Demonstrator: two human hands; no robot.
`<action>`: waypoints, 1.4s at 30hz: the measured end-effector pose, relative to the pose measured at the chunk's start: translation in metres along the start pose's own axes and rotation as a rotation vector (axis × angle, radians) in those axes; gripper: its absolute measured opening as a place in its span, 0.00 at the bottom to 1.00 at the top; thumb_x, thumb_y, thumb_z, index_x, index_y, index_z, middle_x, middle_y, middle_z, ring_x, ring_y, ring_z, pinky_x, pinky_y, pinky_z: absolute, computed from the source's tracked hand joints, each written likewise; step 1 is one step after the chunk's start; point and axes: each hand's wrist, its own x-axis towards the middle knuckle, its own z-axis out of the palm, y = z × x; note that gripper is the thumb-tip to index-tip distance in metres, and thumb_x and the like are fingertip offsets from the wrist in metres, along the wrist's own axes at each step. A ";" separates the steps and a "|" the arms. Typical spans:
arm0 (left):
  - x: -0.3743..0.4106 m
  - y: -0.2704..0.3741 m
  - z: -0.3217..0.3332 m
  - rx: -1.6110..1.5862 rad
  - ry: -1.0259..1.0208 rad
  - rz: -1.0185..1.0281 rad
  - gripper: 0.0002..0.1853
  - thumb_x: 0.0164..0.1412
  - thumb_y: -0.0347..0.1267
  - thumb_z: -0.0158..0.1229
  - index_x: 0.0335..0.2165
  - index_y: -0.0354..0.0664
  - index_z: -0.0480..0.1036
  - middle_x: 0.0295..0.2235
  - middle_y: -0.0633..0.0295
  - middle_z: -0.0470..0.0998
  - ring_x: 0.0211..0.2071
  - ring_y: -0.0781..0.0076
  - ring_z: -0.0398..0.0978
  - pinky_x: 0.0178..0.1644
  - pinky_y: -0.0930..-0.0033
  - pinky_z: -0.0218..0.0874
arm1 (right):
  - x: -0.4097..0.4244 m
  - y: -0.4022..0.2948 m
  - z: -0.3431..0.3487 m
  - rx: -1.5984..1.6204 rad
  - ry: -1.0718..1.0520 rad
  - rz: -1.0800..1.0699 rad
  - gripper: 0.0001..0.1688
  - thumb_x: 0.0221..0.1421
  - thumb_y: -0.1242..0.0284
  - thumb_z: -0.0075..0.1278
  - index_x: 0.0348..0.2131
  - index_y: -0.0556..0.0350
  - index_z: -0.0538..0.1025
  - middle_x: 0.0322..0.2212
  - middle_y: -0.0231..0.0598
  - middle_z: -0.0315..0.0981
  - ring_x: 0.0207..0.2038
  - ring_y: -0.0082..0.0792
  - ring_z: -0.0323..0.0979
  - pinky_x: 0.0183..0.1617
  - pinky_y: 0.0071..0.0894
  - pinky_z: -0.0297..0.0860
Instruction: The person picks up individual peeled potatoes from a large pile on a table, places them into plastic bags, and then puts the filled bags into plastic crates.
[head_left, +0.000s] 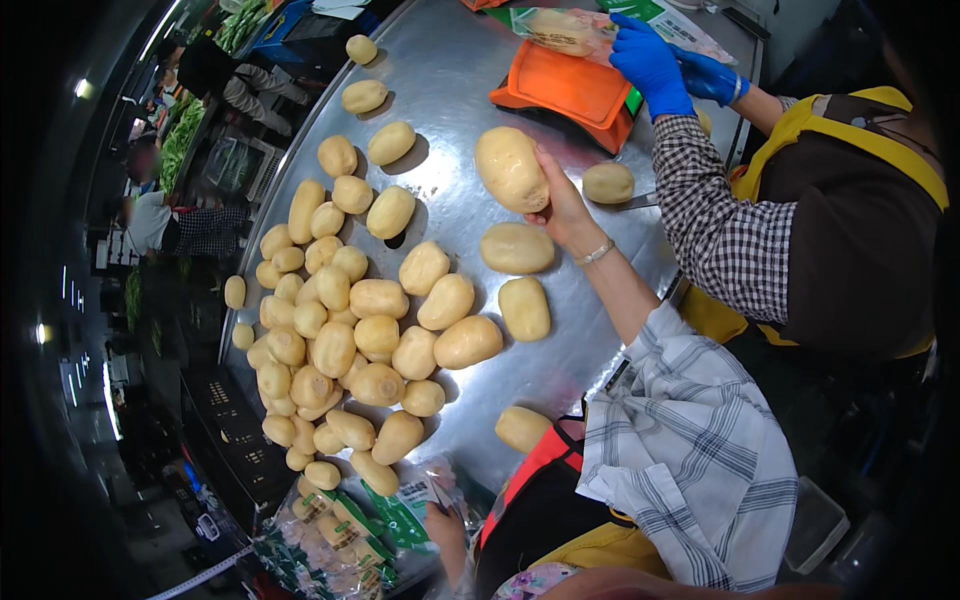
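Note:
My right hand (564, 199) grips a pale, wet-looking lotus root segment (511, 169), raised over the steel table (577, 300). Its rough brownish end faces the lower right. Low in the view, my left hand (448, 526) is closed around what looks like a small knife (440, 495), partly hidden against printed plastic bags. Below my right hand, two lotus root segments (517, 248) lie apart from the large heap of lotus roots (334, 349). Another segment (523, 429) rests close to my apron.
A co-worker's blue-gloved hands (651, 71) hold a clear printed bag (562, 31) above an orange scale (566, 86). A blade (639, 202) lies beside a lone segment (608, 184). Filled bags (337, 536) sit by a black crate (232, 442).

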 end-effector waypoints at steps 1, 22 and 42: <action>-0.002 0.001 0.000 0.031 0.054 -0.014 0.14 0.47 0.31 0.57 0.34 0.36 0.68 0.21 0.45 0.74 0.25 0.40 0.73 0.29 0.47 0.62 | 0.001 -0.002 0.002 -0.064 0.005 -0.021 0.33 0.57 0.44 0.40 0.46 0.51 0.69 0.26 0.32 0.73 0.23 0.23 0.70 0.21 0.23 0.64; 0.008 0.010 -0.017 -0.167 0.076 -0.043 0.17 0.44 0.21 0.53 0.36 0.43 0.79 0.26 0.44 0.77 0.27 0.48 0.76 0.33 0.55 0.65 | 0.102 -0.085 -0.007 -0.542 0.399 -0.504 0.40 0.51 0.54 0.54 0.51 0.66 0.61 0.44 0.51 0.67 0.39 0.37 0.74 0.25 0.30 0.74; 0.008 0.017 -0.022 -0.102 0.067 -0.088 0.17 0.44 0.25 0.54 0.36 0.51 0.79 0.21 0.44 0.75 0.25 0.44 0.74 0.30 0.50 0.63 | 0.131 -0.107 -0.054 -1.151 0.792 -0.508 0.40 0.55 0.50 0.46 0.56 0.58 0.58 0.47 0.60 0.66 0.50 0.54 0.67 0.51 0.47 0.64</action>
